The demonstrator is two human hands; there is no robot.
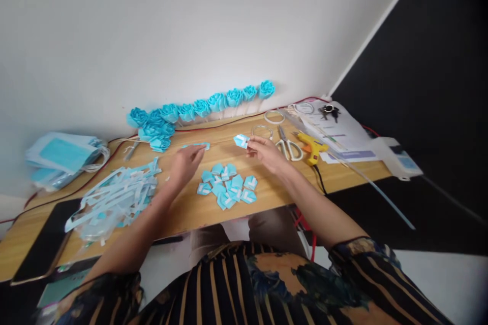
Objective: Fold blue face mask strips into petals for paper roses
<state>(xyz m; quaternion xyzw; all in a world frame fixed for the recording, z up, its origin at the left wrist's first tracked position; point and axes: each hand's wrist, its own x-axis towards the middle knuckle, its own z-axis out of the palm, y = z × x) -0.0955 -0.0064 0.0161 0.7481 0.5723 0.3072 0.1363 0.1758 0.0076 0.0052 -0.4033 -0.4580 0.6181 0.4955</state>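
Note:
My right hand (263, 151) pinches a small folded light-blue piece (241, 141) with a white patch, raised over the middle of the wooden table. To the left, my left hand (186, 163) has its fingers together beside a thin blue strip (202, 146); whether the fingertips grip the strip or only touch it is hard to tell. Between and below both hands lies a loose pile of similar folded blue pieces (227, 186). Left of my left forearm is a heap of pale blue and white scraps (118, 195).
Blue fabric flowers (217, 102) line the wall behind the table (183, 216). Scissors (288, 144), a yellow glue gun (312, 148), papers (339, 132) and keys (330, 110) lie right. A phone (48, 238) and stacked blue masks (63, 155) are left.

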